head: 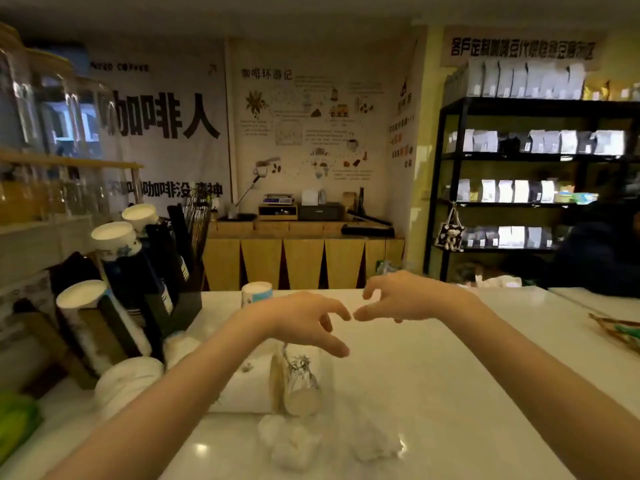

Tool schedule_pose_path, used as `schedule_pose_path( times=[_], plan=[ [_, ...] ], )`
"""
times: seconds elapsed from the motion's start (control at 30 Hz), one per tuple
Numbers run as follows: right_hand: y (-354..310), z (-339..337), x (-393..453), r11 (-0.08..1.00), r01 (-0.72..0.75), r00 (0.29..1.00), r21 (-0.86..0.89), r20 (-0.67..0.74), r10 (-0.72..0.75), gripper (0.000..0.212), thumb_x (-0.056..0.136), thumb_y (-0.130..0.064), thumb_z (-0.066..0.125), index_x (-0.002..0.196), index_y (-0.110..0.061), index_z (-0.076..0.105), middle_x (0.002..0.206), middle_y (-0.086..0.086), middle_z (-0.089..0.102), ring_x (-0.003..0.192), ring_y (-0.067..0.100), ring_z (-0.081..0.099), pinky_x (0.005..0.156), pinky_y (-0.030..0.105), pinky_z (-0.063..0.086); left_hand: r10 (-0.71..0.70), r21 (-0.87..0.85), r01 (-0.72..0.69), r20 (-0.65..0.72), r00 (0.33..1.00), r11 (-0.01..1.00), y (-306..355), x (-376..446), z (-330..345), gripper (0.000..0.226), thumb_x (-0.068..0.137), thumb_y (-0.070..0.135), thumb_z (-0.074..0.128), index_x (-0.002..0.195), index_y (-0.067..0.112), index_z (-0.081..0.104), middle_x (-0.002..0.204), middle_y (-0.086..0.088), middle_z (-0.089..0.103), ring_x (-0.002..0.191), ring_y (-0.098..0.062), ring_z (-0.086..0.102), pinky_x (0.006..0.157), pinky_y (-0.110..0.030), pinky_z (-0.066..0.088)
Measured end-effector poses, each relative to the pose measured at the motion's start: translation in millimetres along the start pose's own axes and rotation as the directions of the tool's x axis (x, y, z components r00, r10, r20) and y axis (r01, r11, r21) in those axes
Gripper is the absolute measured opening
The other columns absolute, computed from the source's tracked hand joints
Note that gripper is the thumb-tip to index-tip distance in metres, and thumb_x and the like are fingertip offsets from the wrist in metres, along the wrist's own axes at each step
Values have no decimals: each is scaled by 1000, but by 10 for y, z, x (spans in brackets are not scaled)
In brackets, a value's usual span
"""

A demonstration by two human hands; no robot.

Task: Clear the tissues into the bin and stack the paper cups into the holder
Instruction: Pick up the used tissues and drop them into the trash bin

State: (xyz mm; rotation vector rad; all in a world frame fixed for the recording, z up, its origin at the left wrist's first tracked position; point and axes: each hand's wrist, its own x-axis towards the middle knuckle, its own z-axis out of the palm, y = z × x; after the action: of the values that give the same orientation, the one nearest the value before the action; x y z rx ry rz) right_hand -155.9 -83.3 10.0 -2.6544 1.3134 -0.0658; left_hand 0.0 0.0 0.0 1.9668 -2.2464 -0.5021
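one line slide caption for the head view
Both empty hands, left and right, hover over a counter with crumpled tissues, a fallen paper cup and a cup holder.

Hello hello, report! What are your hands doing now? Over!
Left hand open, right hand open, both empty. Crumpled tissues near edge, untouched. One paper cup on its side, another cup upright. Nothing blocking.

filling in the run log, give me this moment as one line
left hand: open, empty | right hand: open, empty | white crumpled tissues: on white counter | paper cup lying on its side: untouched | upright cup: behind hands
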Motion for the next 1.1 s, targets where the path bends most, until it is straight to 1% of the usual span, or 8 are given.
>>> schedule_pose_path(
  times=[0.23, 0.4, 0.63, 0.77, 0.87, 0.93, 1.0, 1.1],
  plan=[
    [50, 635, -169, 999, -44, 928, 17, 370, 35, 59, 74, -45, 67, 124, -19, 49, 114, 6, 60, 91, 21, 63, 77, 34, 54, -109, 13, 110, 280, 954, 994, -247, -66, 657, 53, 80, 45, 58, 129, 32, 42, 131, 1, 52, 116, -18, 50, 95, -28, 38],
    [94, 1011, -196, 996, -87, 902, 13, 426, 73, 66, 71, -44, 71, 128, -25, 44, 106, -3, 50, 90, 21, 60, 80, 37, 54, -62, -17, 69, 269, 961, 997, -436, -173, 933, 48, 83, 27, 59, 129, 24, 45, 126, 3, 47, 110, -11, 46, 91, -24, 36],
    [110, 1387, -259, 988, -112, 956, 107, 284, 78, 42, 75, -22, 69, 115, -19, 57, 111, 6, 57, 70, 19, 56, 56, 26, 47, -21, 102, 28, -66, 998, 994, -606, -306, 1367, 36, 83, 17, 54, 118, 15, 56, 124, -10, 58, 112, -28, 52, 89, -32, 42],
    [36, 1384, -418, 987, -20, 998, 157, 57, 11, 33, 77, -24, 65, 108, -13, 64, 91, 0, 55, 78, 17, 53, 67, 27, 43, 25, -186, -98, -357, 934, 978, -733, -468, 1506, 14, 81, 14, 57, 93, 14, 63, 84, -2, 65, 82, -21, 61, 67, -22, 43],
    [-147, 1301, -614, 953, 57, 998, 298, -53, -43, 19, 75, -24, 62, 88, -13, 70, 78, 2, 62, 69, 17, 57, 61, 30, 45, -70, -483, -162, -427, 902, 860, -769, -654, 1540, 28, 77, 16, 65, 99, 31, 57, 79, 9, 59, 65, 0, 58, 60, -9, 44],
    [-273, 1285, -727, 901, 62, 997, 430, 18, -77, 14, 76, -22, 59, 63, -16, 64, 58, -2, 55, 51, 11, 48, 50, 27, 38, -117, -670, -176, -368, 923, 722, -781, -808, 1569, 41, 75, 13, 68, 109, 32, 55, 76, 4, 57, 59, -2, 57, 56, -16, 48],
    [-411, 1325, -823, 867, 34, 967, 496, 202, -153, 29, 76, -18, 55, 47, -22, 54, 48, -8, 45, 44, 9, 40, 46, 26, 33, -91, -762, -146, -260, 961, 630, -808, -983, 1627, 50, 75, 11, 68, 117, 31, 51, 64, 8, 55, 54, -7, 52, 50, -19, 44],
    [-588, 1535, -884, 893, 24, 848, 450, 465, -257, 20, 79, -17, 53, 63, -11, 63, 57, -5, 45, 47, 8, 38, 46, 24, 32, -10, -802, -56, -77, 997, 595, -858, -1222, 1798, 44, 77, 9, 62, 113, 32, 52, 58, 8, 53, 54, -6, 47, 48, -18, 40]
  ],
)
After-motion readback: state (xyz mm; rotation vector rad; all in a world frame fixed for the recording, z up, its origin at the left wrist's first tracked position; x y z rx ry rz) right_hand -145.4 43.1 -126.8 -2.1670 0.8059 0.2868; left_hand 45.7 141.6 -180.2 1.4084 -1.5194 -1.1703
